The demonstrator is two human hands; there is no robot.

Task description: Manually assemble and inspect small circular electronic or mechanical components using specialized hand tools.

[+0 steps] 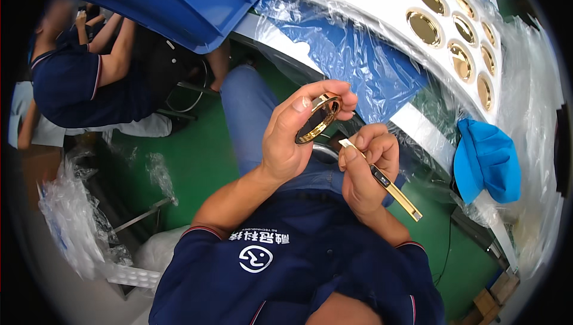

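Observation:
My left hand (290, 131) is closed around the edge of a shiny gold ring-shaped part (320, 117), thumb on one side and fingers on the other. The ring is tilted, its inside partly dark. Just to its right, my right hand (371, 161) grips a gold utility knife (396, 192) with a black slider section. The knife's tip points up and left toward the ring, a small distance away from it. Ahead on the right, a white tray (387, 8) carries several round gold parts (423, 26) in its recesses.
A blue plastic bin (173, 2) juts in at the upper left. Clear film over a blue sheet (352, 56) covers the table's near part. A bright blue cap (486, 161) lies at its right edge. A co-worker (89, 80) sits at the left; crumpled plastic bags (77, 223) are at lower left.

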